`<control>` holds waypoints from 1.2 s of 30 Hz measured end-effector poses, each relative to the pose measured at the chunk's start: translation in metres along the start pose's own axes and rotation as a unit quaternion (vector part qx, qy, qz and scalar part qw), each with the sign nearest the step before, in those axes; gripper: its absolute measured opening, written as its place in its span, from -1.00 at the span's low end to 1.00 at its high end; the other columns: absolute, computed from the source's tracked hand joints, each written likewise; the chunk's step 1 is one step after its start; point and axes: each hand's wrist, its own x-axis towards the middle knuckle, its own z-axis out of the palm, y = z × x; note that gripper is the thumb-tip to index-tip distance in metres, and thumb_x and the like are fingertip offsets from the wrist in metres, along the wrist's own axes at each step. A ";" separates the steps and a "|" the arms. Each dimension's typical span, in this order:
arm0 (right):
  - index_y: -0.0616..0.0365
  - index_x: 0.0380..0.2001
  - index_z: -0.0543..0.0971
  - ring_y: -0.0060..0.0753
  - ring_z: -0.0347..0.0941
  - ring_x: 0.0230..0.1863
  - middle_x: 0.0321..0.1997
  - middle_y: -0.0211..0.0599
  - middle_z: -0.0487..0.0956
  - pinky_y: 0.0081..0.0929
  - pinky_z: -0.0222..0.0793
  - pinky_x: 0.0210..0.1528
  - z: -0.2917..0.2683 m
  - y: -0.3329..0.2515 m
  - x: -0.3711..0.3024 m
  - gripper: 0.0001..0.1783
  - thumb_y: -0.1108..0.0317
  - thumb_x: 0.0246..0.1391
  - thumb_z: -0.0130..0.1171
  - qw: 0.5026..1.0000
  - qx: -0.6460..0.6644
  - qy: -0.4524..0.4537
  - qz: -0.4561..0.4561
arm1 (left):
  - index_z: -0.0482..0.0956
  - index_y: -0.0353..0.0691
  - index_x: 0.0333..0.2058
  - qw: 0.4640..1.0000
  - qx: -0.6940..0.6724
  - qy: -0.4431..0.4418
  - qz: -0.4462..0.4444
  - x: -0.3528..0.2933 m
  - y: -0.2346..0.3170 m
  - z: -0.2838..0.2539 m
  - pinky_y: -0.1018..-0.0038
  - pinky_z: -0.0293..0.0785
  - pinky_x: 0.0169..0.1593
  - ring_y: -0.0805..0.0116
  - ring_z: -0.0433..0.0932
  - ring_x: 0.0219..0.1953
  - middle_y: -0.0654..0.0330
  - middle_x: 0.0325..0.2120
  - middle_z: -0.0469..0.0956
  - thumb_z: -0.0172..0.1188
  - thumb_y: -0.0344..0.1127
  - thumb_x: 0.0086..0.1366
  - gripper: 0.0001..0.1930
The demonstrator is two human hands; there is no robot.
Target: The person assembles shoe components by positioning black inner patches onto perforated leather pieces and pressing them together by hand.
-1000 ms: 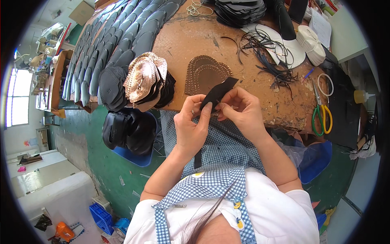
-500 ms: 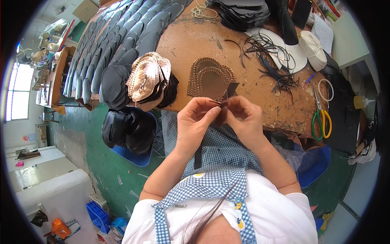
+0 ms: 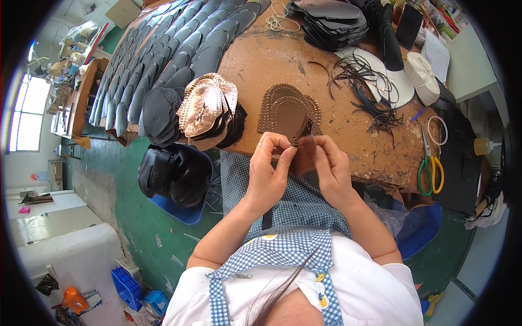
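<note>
Close together at the table's near edge, both my hands are closed in pinches. My right hand [image 3: 333,169] grips a dark brown leather piece [image 3: 305,156], part of which hangs below the fingers. My left hand [image 3: 269,173] pinches a narrow dark strip at the edge of that piece; its black tail [image 3: 267,220] shows lower down, against the checked apron. The fingertips hide where strip and leather meet. Just beyond them, brown leather pieces [image 3: 289,115] with punched, rounded edges lie overlapping on the table.
Left on the worn table [image 3: 247,65] sit shiny copper pieces [image 3: 206,103], dark grey pieces [image 3: 159,119] and rows of dark soles [image 3: 179,46]. Right are loose black strips [image 3: 361,81], scissors [image 3: 429,171] and a pale bundle [image 3: 422,80]. A blue tub [image 3: 187,216] holds black leather below.
My left hand has turned slightly and risen off the apron side. The right hand's leather piece is now more visible, and the strip end that stuck up has come down.
</note>
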 end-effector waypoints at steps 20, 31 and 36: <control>0.27 -0.17 0.51 -0.61 0.55 -0.32 -0.28 -0.40 0.59 -0.64 0.55 -0.25 -0.017 0.008 0.009 -0.85 0.51 0.19 0.19 0.996 0.086 -0.011 -0.015 | 0.35 -0.33 0.06 0.897 -0.385 0.024 -0.216 0.005 0.017 -0.016 0.52 0.46 0.00 0.49 0.48 -0.22 0.18 -0.16 0.49 0.19 -0.30 0.36 -0.62; 0.18 -0.27 0.64 -0.37 0.55 -0.37 -0.37 -0.28 0.58 -0.49 0.48 -0.38 -0.007 0.002 0.013 -0.74 0.59 -0.13 0.35 0.888 -0.347 0.071 -0.294 | 0.57 -0.36 -0.17 0.939 -0.294 0.003 -0.177 0.003 0.008 -0.018 0.57 0.54 -0.21 0.53 0.59 -0.32 0.23 -0.33 0.64 0.19 -0.35 0.35 -0.82; 0.20 -0.33 0.65 -0.40 0.55 -0.40 -0.38 -0.30 0.58 -0.52 0.48 -0.39 -0.006 -0.001 0.014 -0.82 0.59 -0.08 0.33 0.927 -0.305 0.019 -0.218 | 0.59 -0.37 -0.16 0.934 -0.298 -0.036 -0.193 0.005 0.010 -0.018 0.57 0.54 -0.22 0.53 0.59 -0.34 0.21 -0.35 0.64 0.18 -0.37 0.35 -0.81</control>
